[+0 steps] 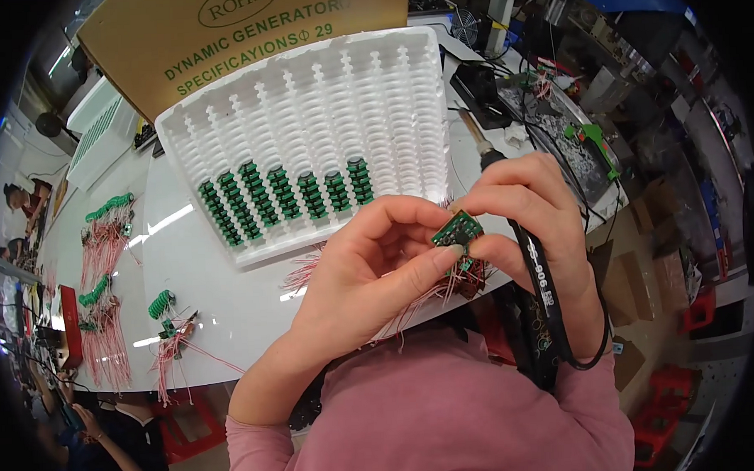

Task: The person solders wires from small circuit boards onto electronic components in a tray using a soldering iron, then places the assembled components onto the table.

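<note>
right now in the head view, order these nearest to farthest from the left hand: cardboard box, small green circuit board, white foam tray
1. Small green circuit board, held by the left hand
2. White foam tray, just beyond the hand
3. Cardboard box, behind the tray, farthest

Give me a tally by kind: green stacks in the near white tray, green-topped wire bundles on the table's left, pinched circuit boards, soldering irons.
Green stacks: 7
Green-topped wire bundles: 3
Pinched circuit board: 1
Soldering iron: 1
Total: 12
</note>
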`<action>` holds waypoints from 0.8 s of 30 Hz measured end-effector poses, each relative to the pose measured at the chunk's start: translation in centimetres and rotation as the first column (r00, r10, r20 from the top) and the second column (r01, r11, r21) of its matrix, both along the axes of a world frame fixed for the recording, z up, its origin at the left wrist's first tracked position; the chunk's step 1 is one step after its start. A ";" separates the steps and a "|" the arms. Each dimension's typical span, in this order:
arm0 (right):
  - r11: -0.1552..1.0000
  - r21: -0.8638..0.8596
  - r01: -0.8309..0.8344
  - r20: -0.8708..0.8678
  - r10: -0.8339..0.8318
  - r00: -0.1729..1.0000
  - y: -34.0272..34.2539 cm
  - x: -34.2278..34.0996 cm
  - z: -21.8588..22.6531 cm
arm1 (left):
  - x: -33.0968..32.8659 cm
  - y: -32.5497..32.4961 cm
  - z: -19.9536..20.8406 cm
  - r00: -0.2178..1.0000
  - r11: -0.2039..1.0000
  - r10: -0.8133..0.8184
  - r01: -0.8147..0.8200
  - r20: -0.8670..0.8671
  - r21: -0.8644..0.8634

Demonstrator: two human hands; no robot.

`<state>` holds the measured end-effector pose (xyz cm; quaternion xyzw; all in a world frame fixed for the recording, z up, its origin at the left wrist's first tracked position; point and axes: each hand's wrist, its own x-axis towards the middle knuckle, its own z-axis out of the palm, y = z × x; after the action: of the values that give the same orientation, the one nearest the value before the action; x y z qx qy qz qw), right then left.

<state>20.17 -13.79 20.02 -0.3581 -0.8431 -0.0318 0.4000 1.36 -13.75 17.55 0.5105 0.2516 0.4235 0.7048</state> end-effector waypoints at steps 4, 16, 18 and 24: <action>0.998 -0.022 -0.055 -0.027 0.055 0.998 0.2 0.3 0.1 | 0.0 -0.1 -0.4 0.988 0.973 0.084 -0.054 -0.127 0.224; 0.942 0.330 -0.054 0.106 0.020 0.994 -1.3 -1.0 -1.9 | -1.8 0.2 -0.2 0.989 0.984 -0.072 0.049 -0.132 -0.169; 0.947 0.318 -0.053 0.130 0.012 0.991 -1.3 -1.1 -2.2 | -1.8 0.3 0.2 0.993 0.964 -0.105 0.089 -0.052 -0.250; 0.952 0.296 -0.072 0.122 0.037 0.992 -0.8 -1.3 -3.7 | -1.1 0.0 -2.1 0.998 0.980 0.000 0.012 0.062 -0.197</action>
<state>18.92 -14.61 16.31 -0.2671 -0.8598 -0.1691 0.4011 0.28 -13.73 15.45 0.4256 0.2690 0.4098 0.7607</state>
